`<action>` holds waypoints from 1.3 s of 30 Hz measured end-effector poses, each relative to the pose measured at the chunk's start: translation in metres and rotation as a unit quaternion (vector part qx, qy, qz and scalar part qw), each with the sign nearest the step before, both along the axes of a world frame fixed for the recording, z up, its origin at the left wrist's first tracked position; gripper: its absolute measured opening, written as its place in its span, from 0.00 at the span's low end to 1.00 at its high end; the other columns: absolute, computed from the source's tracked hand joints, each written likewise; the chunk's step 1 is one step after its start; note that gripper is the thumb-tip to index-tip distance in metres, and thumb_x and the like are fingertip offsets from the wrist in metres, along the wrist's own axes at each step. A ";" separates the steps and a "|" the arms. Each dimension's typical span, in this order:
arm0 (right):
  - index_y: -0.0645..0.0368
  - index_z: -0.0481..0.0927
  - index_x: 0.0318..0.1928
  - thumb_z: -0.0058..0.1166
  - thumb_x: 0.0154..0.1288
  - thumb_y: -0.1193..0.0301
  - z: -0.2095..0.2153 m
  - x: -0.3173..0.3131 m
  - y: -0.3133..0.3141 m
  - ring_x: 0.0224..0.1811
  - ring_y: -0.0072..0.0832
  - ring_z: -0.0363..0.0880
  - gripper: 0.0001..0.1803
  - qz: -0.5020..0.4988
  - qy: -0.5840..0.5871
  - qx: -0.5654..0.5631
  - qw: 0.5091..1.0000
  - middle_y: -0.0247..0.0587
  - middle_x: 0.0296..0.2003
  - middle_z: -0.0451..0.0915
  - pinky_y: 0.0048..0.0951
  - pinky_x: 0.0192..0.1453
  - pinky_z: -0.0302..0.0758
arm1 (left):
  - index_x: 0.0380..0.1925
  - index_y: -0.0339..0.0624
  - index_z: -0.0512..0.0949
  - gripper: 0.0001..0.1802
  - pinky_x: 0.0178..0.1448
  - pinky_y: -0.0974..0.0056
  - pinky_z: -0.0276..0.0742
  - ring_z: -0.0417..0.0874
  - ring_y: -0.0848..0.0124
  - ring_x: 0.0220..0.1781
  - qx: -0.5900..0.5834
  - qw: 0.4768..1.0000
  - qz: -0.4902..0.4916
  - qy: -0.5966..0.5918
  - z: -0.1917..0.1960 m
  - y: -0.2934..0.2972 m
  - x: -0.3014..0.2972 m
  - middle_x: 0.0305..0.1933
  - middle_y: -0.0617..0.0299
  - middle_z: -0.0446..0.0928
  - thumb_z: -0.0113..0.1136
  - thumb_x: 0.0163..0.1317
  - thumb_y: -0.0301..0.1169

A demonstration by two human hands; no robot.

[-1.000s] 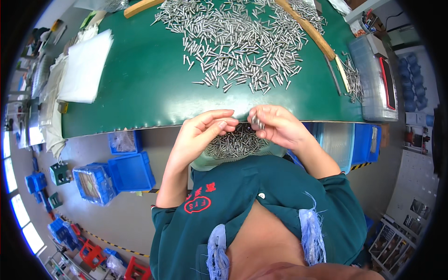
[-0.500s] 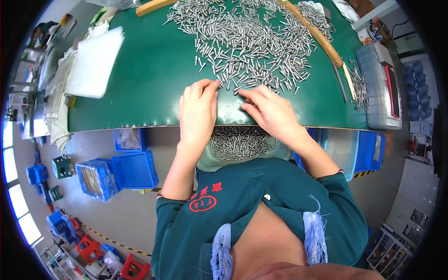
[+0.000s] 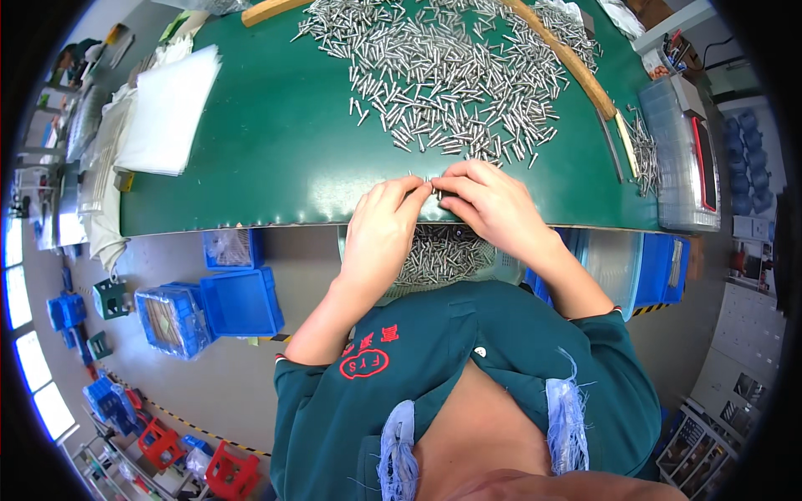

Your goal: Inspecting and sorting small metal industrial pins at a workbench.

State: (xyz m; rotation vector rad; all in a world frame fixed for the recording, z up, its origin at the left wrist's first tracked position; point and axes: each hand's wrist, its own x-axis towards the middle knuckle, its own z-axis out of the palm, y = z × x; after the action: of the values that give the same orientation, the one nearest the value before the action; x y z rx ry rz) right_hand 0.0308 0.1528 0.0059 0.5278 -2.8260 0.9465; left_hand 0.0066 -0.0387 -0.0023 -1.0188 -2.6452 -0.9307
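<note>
A large heap of small silver metal pins (image 3: 451,75) is spread over the green table (image 3: 276,142). My left hand (image 3: 380,234) and my right hand (image 3: 493,204) meet at the table's near edge, fingertips together pinching a few pins (image 3: 432,188) drawn from the heap. Below the edge, between my forearms, a container holds more pins (image 3: 443,255).
A stack of white sheets (image 3: 167,108) lies at the table's left. A wooden strip (image 3: 568,58) bounds the heap on the right, beside a grey scale (image 3: 689,150). Blue bins (image 3: 238,301) stand on the floor at left and right (image 3: 660,267).
My hands rose from over the container onto the table's edge, reached the heap, and now pull back slightly with pins pinched between the fingertips.
</note>
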 end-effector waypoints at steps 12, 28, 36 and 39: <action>0.54 0.78 0.44 0.63 0.53 0.64 0.000 -0.002 -0.012 0.37 0.31 0.77 0.17 -0.035 0.051 0.019 0.998 0.34 0.38 0.73 0.30 0.37 0.76 | 0.43 0.43 0.79 0.14 0.51 0.59 0.69 0.75 0.62 0.45 -0.030 0.999 0.036 -0.017 0.003 -0.001 0.003 0.44 0.62 0.76 0.58 0.56 0.22; 0.50 0.81 0.40 0.63 0.51 0.66 0.000 0.008 0.006 0.35 0.28 0.76 0.13 0.052 0.065 0.052 0.995 0.28 0.35 0.77 0.29 0.35 0.75 | 0.56 0.26 0.67 0.22 0.61 0.57 0.75 0.77 0.56 0.57 0.391 0.507 -0.094 -0.762 -0.026 -0.001 0.020 0.55 0.42 0.74 0.44 0.71 0.35; 0.51 0.81 0.46 0.62 0.52 0.70 0.014 0.024 0.008 0.38 0.29 0.78 0.17 0.063 0.001 0.020 0.998 0.31 0.38 0.78 0.28 0.38 0.77 | 0.53 0.26 0.68 0.21 0.60 0.52 0.76 0.77 0.51 0.56 0.382 0.464 -0.063 -0.796 -0.022 0.009 0.018 0.53 0.39 0.74 0.43 0.72 0.35; 0.51 0.80 0.48 0.60 0.54 0.72 0.013 0.025 0.009 0.39 0.31 0.79 0.18 0.052 -0.024 -0.006 0.998 0.32 0.40 0.78 0.29 0.40 0.77 | 0.53 0.26 0.68 0.21 0.59 0.55 0.76 0.78 0.54 0.56 0.372 0.493 -0.080 -0.782 -0.030 0.012 0.021 0.53 0.42 0.74 0.43 0.72 0.35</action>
State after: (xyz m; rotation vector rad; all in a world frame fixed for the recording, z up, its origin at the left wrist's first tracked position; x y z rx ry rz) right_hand 0.0558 0.1622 0.0185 0.6644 -2.8572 1.0073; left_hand 0.0280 -0.0263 -0.0325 0.1740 -1.8290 -3.8957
